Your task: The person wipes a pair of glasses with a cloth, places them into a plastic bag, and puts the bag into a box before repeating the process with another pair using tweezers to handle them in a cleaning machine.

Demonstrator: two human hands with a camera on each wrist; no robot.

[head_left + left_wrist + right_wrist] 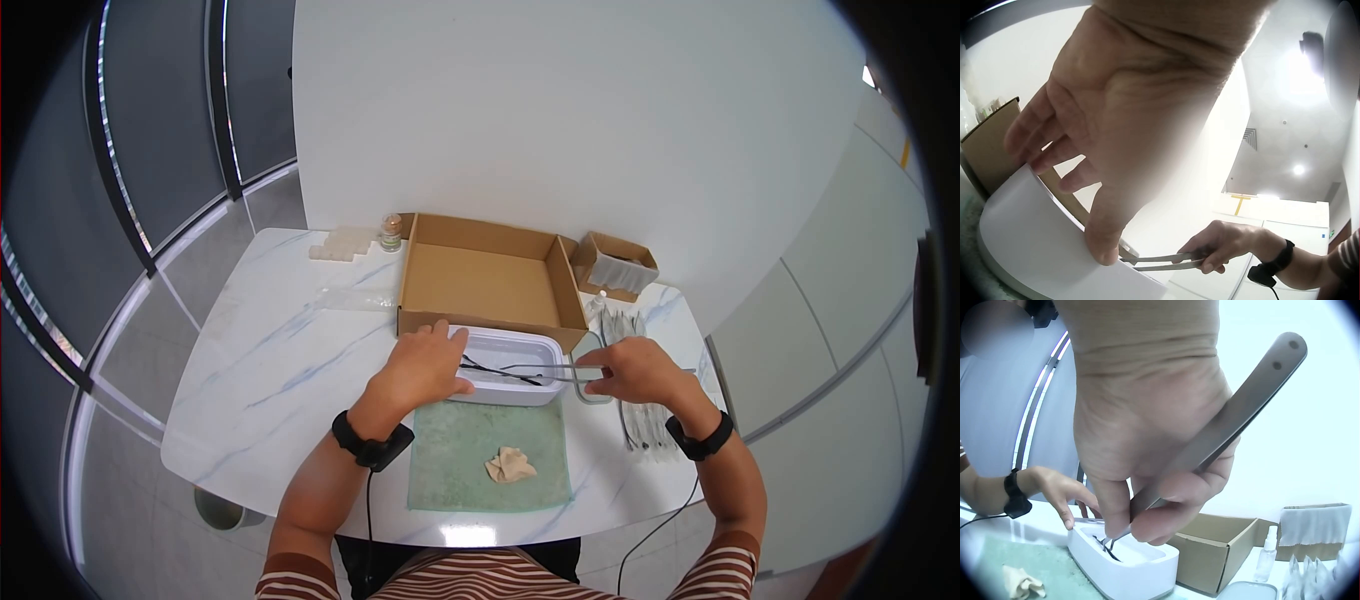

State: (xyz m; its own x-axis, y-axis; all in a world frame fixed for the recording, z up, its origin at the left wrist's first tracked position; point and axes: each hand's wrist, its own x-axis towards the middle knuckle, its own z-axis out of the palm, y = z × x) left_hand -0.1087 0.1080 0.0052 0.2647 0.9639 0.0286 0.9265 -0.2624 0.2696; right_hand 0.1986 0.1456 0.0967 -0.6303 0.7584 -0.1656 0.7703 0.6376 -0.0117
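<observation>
Both hands are working at the white tub (510,397), one at each end and well apart from each other. The left hand (425,362) is gripping the tub's left end, its thumb pressing the near wall and its fingers reaching to the far rim. The right hand (640,370) is pinching the metal tweezers (1244,403) between thumb and fingers, the rounded end slanting up past the palm and the tips pointing down into the tub. Thin black pieces (490,370) are lying inside the tub, meeting the tweezer tips; whether the tips are clamping one cannot be told. The tub is standing at the far edge of a green mat (450,470), on which a crumpled beige cloth (511,465) is lying. Directly behind the tub, an open cardboard box (485,275) is sitting on the marbled table (260,380). A small jar (391,233) is standing beside that box's left side. Past its right side, a smaller box (615,265) with a pale liner is standing, and a clear spray bottle (1266,556) is standing near it. Clear packets (650,430) are lying in a row at the table's right.
</observation>
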